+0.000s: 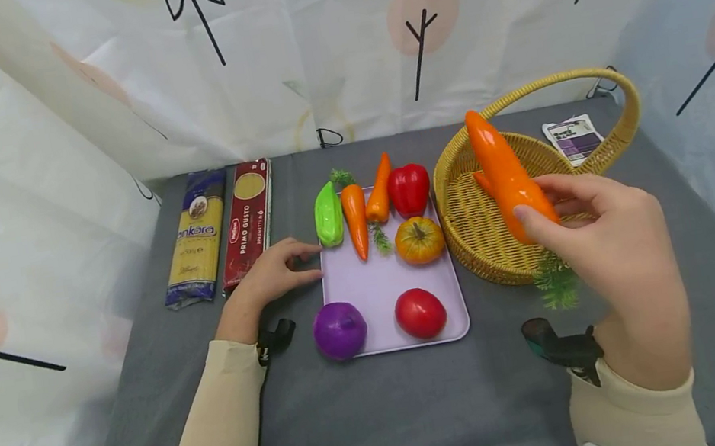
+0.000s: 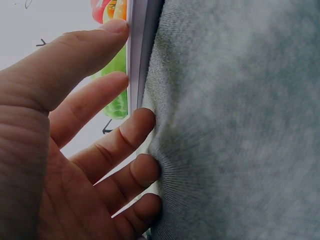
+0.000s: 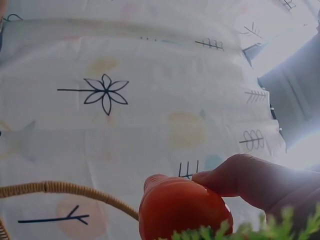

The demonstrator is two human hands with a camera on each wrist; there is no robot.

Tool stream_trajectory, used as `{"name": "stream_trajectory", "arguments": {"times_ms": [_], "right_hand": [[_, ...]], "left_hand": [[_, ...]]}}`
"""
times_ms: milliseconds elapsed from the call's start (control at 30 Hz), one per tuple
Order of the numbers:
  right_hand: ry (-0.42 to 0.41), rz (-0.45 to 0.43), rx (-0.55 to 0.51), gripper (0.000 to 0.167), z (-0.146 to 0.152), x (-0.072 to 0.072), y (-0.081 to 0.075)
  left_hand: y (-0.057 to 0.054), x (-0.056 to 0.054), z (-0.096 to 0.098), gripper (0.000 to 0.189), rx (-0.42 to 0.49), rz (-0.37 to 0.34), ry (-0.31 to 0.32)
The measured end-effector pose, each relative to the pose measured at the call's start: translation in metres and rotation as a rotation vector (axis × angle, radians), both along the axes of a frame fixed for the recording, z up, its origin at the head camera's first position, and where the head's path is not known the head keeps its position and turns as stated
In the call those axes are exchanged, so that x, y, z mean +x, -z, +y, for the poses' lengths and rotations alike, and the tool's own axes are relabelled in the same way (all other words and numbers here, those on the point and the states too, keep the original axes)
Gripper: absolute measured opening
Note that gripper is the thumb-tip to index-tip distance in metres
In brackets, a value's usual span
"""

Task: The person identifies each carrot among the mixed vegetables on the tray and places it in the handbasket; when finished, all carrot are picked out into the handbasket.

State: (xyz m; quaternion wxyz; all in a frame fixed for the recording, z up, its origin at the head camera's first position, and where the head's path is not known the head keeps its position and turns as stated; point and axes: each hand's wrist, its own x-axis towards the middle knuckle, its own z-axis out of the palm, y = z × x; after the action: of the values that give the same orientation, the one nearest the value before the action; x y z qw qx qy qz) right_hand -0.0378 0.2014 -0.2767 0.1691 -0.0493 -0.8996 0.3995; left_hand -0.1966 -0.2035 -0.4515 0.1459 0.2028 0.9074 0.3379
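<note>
My right hand [image 1: 616, 238] grips a large orange carrot [image 1: 504, 174] near its leafy end, thumb on one side and fingers on the other. The carrot is held over the wicker basket [image 1: 449, 213], tip pointing up and away, its green leaves hanging below the hand. In the right wrist view the carrot's thick end [image 3: 182, 210] shows beside the thumb. My left hand [image 1: 276, 270] rests at the left edge of the lilac tray [image 1: 380, 281], with thumb and index fingertip touching its rim and the other fingertips on the grey cloth [image 2: 240, 125].
On the tray are a green pepper [image 1: 329, 216], two smaller carrots [image 1: 354, 216], a red bell pepper [image 1: 410, 190], a pumpkin [image 1: 419, 240], a tomato [image 1: 420, 313] and a purple onion [image 1: 340, 330]. Two pasta packs [image 1: 196, 239] lie left; a seed packet [image 1: 574, 138] lies behind the basket.
</note>
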Motion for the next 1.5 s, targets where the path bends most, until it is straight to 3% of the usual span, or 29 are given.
{"name": "stream_trajectory", "arguments": {"times_ms": [233, 633, 900, 1100, 1300, 1500], "right_hand": [[0.117, -0.111, 0.04, 0.05, 0.024, 0.0, -0.002], [0.184, -0.297, 0.068, 0.068, 0.052, -0.011, 0.004], [0.112, -0.433, 0.076, 0.073, 0.075, -0.051, 0.029], [0.0, -0.513, 0.141, 0.073, 0.081, -0.078, 0.056], [-0.103, -0.556, 0.194, 0.066, 0.076, -0.093, 0.075], [-0.126, -0.606, 0.22, 0.06, 0.068, -0.101, 0.088]], "left_hand": [[-0.001, 0.001, 0.0, 0.05, -0.005, -0.006, -0.003], [0.0, -0.001, 0.0, 0.05, -0.015, 0.008, 0.002], [0.0, -0.001, -0.001, 0.05, -0.006, 0.001, -0.004], [0.0, -0.001, -0.001, 0.05, -0.011, -0.003, -0.007], [-0.001, -0.001, 0.0, 0.049, -0.004, 0.003, -0.004], [-0.001, 0.0, 0.001, 0.05, -0.004, -0.01, -0.012]]}}
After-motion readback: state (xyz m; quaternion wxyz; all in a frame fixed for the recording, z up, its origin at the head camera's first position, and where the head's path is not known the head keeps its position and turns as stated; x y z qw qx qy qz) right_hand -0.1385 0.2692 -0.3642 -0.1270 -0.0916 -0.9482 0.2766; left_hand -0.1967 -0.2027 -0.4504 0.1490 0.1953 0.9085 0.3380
